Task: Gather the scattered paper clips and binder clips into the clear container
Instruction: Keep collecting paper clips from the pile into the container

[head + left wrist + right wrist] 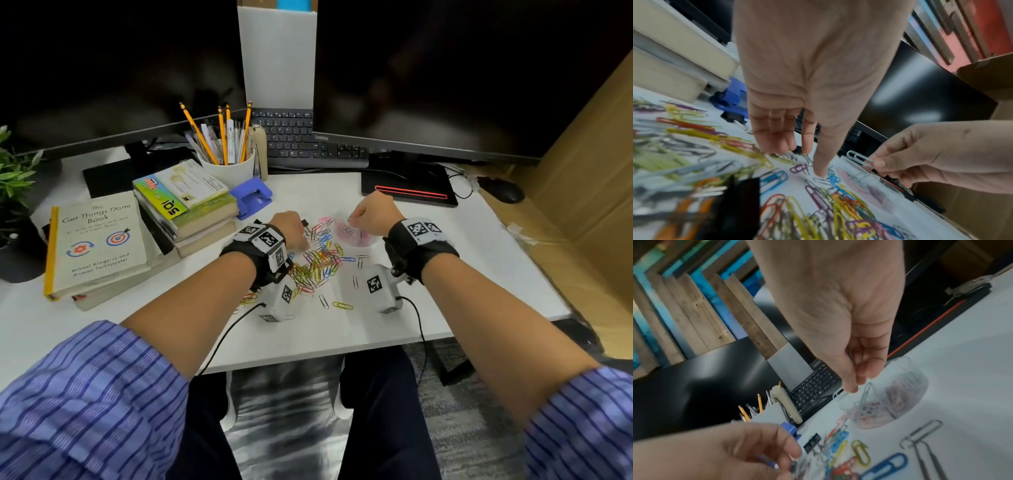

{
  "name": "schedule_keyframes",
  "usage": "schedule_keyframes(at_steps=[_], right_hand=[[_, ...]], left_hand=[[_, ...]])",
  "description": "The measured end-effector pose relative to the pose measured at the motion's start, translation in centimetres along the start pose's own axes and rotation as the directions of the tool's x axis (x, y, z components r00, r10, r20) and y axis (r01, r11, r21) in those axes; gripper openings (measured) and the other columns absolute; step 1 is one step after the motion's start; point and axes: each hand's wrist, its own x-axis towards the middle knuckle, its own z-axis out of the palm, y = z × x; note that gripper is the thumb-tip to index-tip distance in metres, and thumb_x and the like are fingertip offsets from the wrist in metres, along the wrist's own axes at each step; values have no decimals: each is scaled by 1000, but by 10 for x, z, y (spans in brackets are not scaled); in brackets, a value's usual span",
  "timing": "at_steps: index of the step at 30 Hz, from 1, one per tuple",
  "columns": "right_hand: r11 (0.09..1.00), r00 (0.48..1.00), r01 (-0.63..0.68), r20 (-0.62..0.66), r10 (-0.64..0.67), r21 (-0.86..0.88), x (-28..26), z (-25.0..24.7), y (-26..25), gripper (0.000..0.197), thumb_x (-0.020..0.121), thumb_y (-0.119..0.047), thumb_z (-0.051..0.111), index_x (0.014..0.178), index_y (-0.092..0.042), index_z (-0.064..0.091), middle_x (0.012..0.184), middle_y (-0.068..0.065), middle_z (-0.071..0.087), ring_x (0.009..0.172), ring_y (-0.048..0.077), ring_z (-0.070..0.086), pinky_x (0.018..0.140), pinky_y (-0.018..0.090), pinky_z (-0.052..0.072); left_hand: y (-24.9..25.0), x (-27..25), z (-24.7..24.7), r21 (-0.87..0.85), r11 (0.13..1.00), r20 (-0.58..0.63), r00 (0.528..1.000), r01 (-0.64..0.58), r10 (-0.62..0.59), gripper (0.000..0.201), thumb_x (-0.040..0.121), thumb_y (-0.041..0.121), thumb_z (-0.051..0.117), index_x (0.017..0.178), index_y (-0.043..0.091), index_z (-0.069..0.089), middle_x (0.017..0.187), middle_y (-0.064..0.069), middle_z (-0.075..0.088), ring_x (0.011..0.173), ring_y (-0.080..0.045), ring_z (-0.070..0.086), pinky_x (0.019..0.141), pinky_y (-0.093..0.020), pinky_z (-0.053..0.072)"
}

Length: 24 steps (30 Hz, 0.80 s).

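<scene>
The right hand (371,212) is hovering directly over the container (890,395), pinching a few silver clips (859,158) between thumb and fingertips. In the right wrist view, one silver clip is hanging almost vertically, long axis pointing down into the container mouth; another is sticking out sideways past the rim. The container is standing on the desk (445,274) at the far right edge of the clip pile (318,260) and is already holding pinkish clips.

The left hand (291,229) is working at the far left edge of the pile, fingers curled down onto the clips; in the right wrist view it appears to be pinching a few, though blur prevents confirmation. A black binder clip (812,441) is lying just beyond that hand.

Judgement: release is the next step for the right hand. The container lies straight below it, so no sideways travel is needed. The left hand is nearer the pile; the right is nearer the container.
</scene>
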Motion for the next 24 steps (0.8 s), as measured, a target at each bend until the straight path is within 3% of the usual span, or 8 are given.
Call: schedule_keyframes(at_steps=[3, 5, 8, 10, 12, 15, 19, 24], right_hand=[[998, 999, -24, 23, 25, -59, -4, 3, 0, 27, 88, -21, 61, 102, 0, 71, 105, 15, 71, 99, 29, 67, 85, 33, 55], [999, 999, 37, 8, -37, -24, -6, 3, -3, 24, 89, -15, 59, 106, -4, 71, 114, 13, 68, 105, 28, 64, 86, 31, 53], [979, 982, 191, 9, -191, -65, -12, 8, -11, 29, 91, -7, 51, 114, -14, 67, 128, 8, 59, 121, 24, 53, 101, 33, 43], [955, 979, 205, 24, -205, -214, -13, 11, -15, 31, 93, -11, 51, 122, -15, 61, 130, 9, 54, 125, 27, 48, 102, 38, 43], [948, 990, 142, 21, -142, -286, -11, 8, -13, 35, 93, -12, 52, 127, -11, 58, 132, 12, 51, 125, 31, 48, 103, 42, 44], [944, 992, 122, 78, -103, -305, -9, 3, -4, 33, 91, -6, 52, 123, -9, 60, 131, 14, 53, 120, 29, 53, 102, 36, 45], [927, 990, 123, 105, -91, -354, -10, 7, -6, 29, 94, -14, 52, 120, -8, 63, 128, 15, 51, 113, 30, 57, 99, 33, 46], [908, 997, 68, 63, -46, -413, -6, 5, -10, 26, 93, -10, 47, 112, -2, 63, 120, 16, 53, 105, 33, 59, 89, 39, 50]], left_hand=[[3, 0, 2, 102, 994, 79, 996, 25, -33, 77, 72, 45, 76, 133, 11, 43, 135, -15, 44, 122, -33, 48, 101, -43, 44], [2, -2, 0, 208, 977, 130, 989, 36, -64, 94, 68, 55, 75, 140, 14, 33, 140, -16, 34, 127, -35, 44, 104, -47, 41], [-2, -5, -2, 267, 964, 159, 985, 16, -61, 103, 63, 60, 76, 143, 16, 28, 143, -16, 30, 128, -36, 43, 102, -47, 41], [-4, -3, 1, 283, 959, 159, 986, -2, -44, 104, 58, 60, 78, 142, 19, 31, 141, -15, 32, 124, -36, 46, 102, -47, 43], [-4, -2, 4, 276, 961, 153, 987, 3, -47, 99, 59, 57, 80, 139, 20, 35, 139, -15, 34, 120, -37, 50, 101, -49, 44], [0, -3, 7, 194, 981, 131, 991, 4, -30, 81, 66, 45, 80, 132, 16, 42, 135, -14, 38, 114, -36, 53, 100, -48, 46], [3, 0, 7, 114, 991, 69, 996, -68, 60, 51, 75, 27, 76, 118, 7, 57, 123, -16, 57, 102, -30, 59, 91, -39, 51], [6, 5, 4, 173, 984, 55, 998, -40, 31, 32, 82, 14, 69, 111, 3, 67, 117, -12, 67, 108, -28, 63, 92, -34, 53]])
